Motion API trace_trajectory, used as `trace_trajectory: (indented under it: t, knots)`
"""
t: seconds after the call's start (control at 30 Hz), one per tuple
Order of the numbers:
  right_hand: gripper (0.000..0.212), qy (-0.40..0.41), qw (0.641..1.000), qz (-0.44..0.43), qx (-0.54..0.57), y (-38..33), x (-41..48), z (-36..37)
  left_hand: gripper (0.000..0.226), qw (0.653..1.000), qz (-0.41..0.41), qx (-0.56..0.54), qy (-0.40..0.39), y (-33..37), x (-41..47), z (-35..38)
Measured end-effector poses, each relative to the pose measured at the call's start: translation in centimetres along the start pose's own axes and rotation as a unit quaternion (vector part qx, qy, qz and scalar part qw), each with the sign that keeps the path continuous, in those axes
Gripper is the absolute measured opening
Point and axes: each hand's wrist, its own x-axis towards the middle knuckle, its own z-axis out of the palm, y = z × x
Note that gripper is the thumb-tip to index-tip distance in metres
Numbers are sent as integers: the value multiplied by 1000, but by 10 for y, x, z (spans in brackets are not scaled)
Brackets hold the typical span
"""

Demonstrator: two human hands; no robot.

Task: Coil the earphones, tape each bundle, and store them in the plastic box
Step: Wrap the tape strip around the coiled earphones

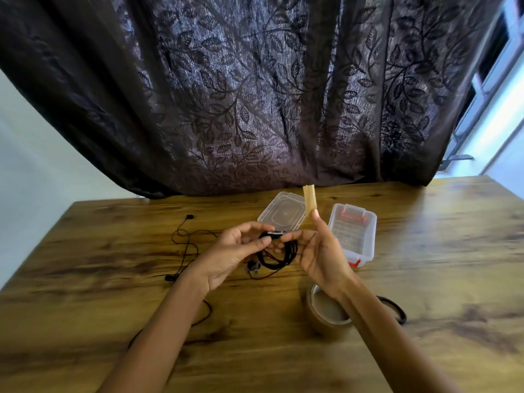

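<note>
As left hand (pixel 235 251) pinches coiled black earphones (pixel 279 258), tan tape strip (pixel 309 197)

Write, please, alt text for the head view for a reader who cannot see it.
The left hand and right hand hold a coil of black earphones above a wooden table, a strip of tape rising from a right fingertip. Behind lie the open plastic box and its lid; a tape roll sits by the right wrist, loose earphones at left.

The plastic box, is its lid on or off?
Off, so it is open. The clear lid lies flat on the table beside the plastic box, and nothing shows inside the box.
</note>
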Motion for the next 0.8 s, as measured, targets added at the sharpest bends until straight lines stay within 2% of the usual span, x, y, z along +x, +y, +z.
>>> trace_trajectory:
  t: [0.13, 0.23, 0.33, 0.47, 0.6, 0.63, 0.7, 0.8]
  knots:
    - [69, 1, 1000, -7, 10, -2, 2, -1, 32, 996, -23, -90, -7, -1, 2, 2]
    - [70, 9, 1000, -8, 6, -4, 2, -1, 26, 986, -35, -165, -5, 0, 4, 5]
    - [70, 9, 1000, -8, 6, -8, 1, 1, 22, 981, -40, -190, 0, 1, 5, 8]
    - [72, 19, 1000, -5, -10, -14, 0, 0, 23, 986, -51, -159, -21, 7, 6, 8]
    - [77, 22, 997, -4, -70, -21, 1, 1, 48, 993, -82, -65, -47, 18, 10, 10]
    - [78, 18, 997, -4, -81, -23, 2, 2, 45, 994, -87, -49, -50, 21, 11, 11]
    - [80, 10, 996, -5, -84, -26, 3, 5, 25, 995, -82, -37, -40, 25, 13, 14]
    - [78, -16, 999, 4, -50, -31, 2, 5, 6, 997, -57, -60, -2, 27, 15, 17]
